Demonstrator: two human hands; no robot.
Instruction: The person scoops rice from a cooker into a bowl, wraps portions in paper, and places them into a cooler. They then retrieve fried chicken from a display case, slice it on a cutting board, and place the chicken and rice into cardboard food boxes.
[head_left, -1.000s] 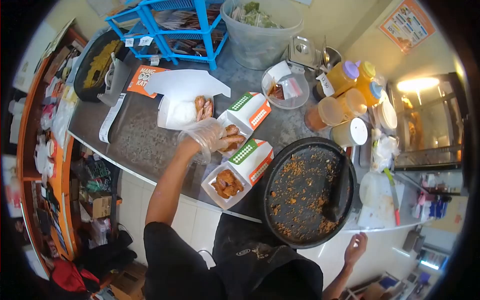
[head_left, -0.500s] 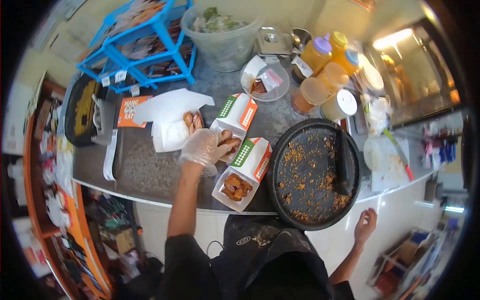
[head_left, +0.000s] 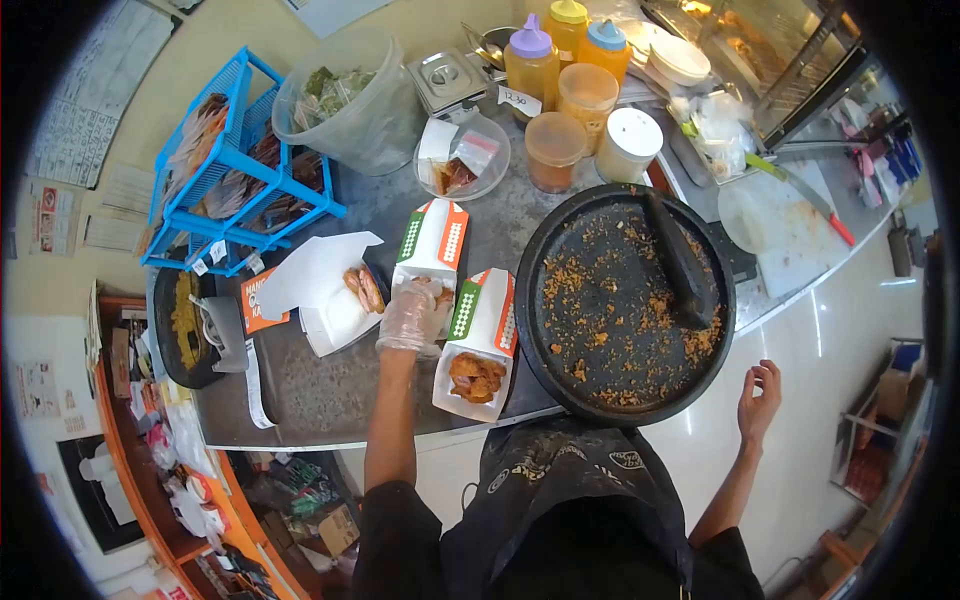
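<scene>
My left hand, in a clear plastic glove, reaches into the middle takeaway box. Its curled fingers are on the fried chicken there and hide much of it. A second takeaway box, close on the right, has browned fried chicken in its front. To the left stands a white box with its lid raised and chicken pieces inside. Bare and holding nothing, my right hand hangs beyond the counter's front edge, its fingers loosely bent and a little apart.
A large black round pan with crumbs and a dark tool sits at the right. Behind are sauce bottles, a lidded tub and a plastic bucket. A knife lies on a cutting board.
The head view has shifted, so the counter appears turned. My left hand has stayed at the middle box and now covers more of its chicken. My right hand still hangs free.
</scene>
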